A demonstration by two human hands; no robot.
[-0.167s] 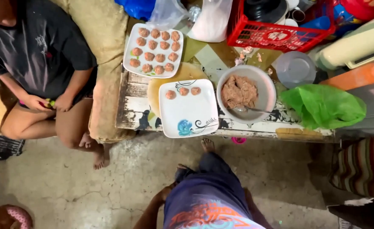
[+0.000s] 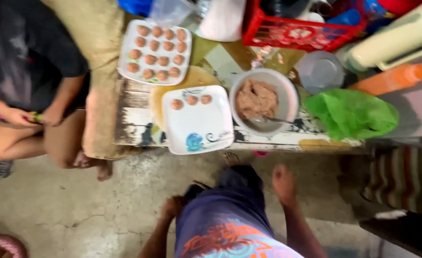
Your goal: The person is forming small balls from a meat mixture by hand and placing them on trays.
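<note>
- We see our right hand raised below the counter edge, blurred, holding nothing; whether its fingers are spread or curled we cannot tell.
- Our left hand hangs low beside our purple shorts, also blurred and holding nothing, its fingers not clear enough to judge.
- Nearest our hands, at the front of the worn, paint-flaked wooden counter, sits a square white plate with a blue swirl motif; three round meatballs lie in a row along its far edge.
- Just right of it stands a round pale bowl of coarse pinkish minced meat, with a metal spoon resting in it.
- Behind, a second square white plate carries rows of meatballs.
- Right of the bowl lies a crumpled green plastic bag; beyond it a round clear lid and a red plastic crate.
- At left another person in a dark shirt sits on a tan cushion.
</note>
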